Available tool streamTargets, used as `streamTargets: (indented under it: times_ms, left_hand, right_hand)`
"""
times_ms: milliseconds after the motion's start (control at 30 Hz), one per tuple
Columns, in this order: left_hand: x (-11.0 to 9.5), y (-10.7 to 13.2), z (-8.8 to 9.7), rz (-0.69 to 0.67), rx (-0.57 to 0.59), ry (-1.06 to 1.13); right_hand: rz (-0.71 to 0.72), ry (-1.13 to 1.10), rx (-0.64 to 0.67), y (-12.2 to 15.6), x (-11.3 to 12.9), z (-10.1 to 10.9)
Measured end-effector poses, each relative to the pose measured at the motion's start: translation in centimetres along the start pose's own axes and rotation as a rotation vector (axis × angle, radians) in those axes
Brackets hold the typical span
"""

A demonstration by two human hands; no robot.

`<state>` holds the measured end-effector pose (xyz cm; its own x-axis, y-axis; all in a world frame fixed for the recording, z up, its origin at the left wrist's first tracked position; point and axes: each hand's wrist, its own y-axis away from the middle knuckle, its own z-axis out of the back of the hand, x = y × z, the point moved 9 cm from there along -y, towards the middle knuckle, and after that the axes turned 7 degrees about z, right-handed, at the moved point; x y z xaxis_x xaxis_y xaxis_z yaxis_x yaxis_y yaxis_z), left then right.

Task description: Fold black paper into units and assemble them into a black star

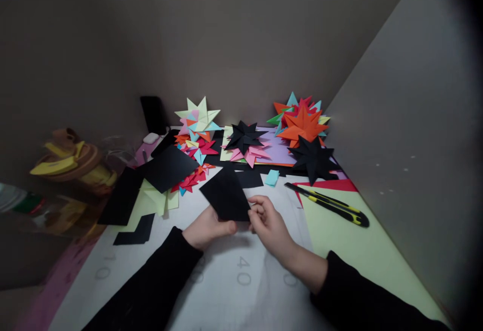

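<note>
A sheet of black paper [226, 195] is held up between both hands, over the white mat. My left hand [209, 228] grips its lower left edge, the thumb in front and the other fingers hidden behind the sheet. At the sheet's lower right corner, my right hand [267, 223] pinches with thumb and bent fingers. Just behind the sheet lie a small black paper piece [250, 179] and a small folded light blue paper [272, 177]. Larger black paper sheets [169, 167] rest on the left, partly over pale yellow-green paper [145, 200].
Folded paper stars [305, 127] stand along the back wall, with a black star [245, 137] in the middle. On pale green paper [350, 250] at right lies a yellow and black utility knife [328, 202]. A phone [153, 113] leans at the back left, near a brown cup [77, 162].
</note>
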<state>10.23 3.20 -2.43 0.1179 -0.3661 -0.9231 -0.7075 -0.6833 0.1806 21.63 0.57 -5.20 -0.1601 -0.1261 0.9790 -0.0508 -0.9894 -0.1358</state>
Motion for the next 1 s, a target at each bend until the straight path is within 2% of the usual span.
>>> streamTargets:
  times_ms: [67, 200, 267, 367, 467, 567, 633, 667, 733, 800, 900, 1000]
  left_hand:
    - [-0.2, 0.1, 0.0, -0.029, -0.034, 0.019]
    - [0.2, 0.6, 3.4, -0.046, -0.407, 0.154]
    - [0.7, 0.7, 4.6, -0.007, -0.505, 0.167]
    - [1.2, 0.3, 5.3, 0.029, -0.497, 0.093]
    - [1.4, 0.2, 5.2, 0.028, -0.416, -0.017]
    - [0.2, 1.4, 5.4, -0.072, -0.436, -0.276]
    - [-2.3, 3.2, 5.1, -0.262, -0.530, -0.658]
    - [-3.4, 4.1, 4.2, -0.365, -0.546, -0.922]
    - [-3.8, 5.1, 1.5, -0.518, -0.431, -1.413]
    - [-3.0, 5.6, -0.4, -0.617, -0.284, -1.706]
    - [-2.0, 5.8, -1.7, -0.704, -0.170, -1.821]
    - [-1.1, 5.3, -2.0, -0.712, -0.058, -1.838]
  right_hand:
    - [0.043, 0.130, -0.056, 0.1, 0.3, 0.8]
    - [0.105, 0.288, -0.033, 0.1, 0.9, 1.0]
    - [0.141, 0.308, -0.009, -0.1, 1.3, 0.9]
    - [0.234, 0.359, 0.037, -0.4, 1.9, 0.4]
    - [0.258, 0.361, 0.087, -0.8, 1.7, 0.0]
    - [0.183, 0.308, 0.061, -1.1, 0.9, 0.5]
    - [0.144, 0.290, 0.030, -1.3, 0.7, 1.0]
    - [0.139, 0.289, 0.028, -1.3, 0.6, 1.1]
    - [0.163, 0.300, 0.056, -1.4, 0.9, 0.9]
    - [0.222, 0.325, 0.112, -1.3, 1.4, 0.2]
    - [0.315, 0.346, 0.209, -1.0, 2.0, -1.1]
    - [0.410, 0.420, 0.263, -0.7, 2.4, -1.8]
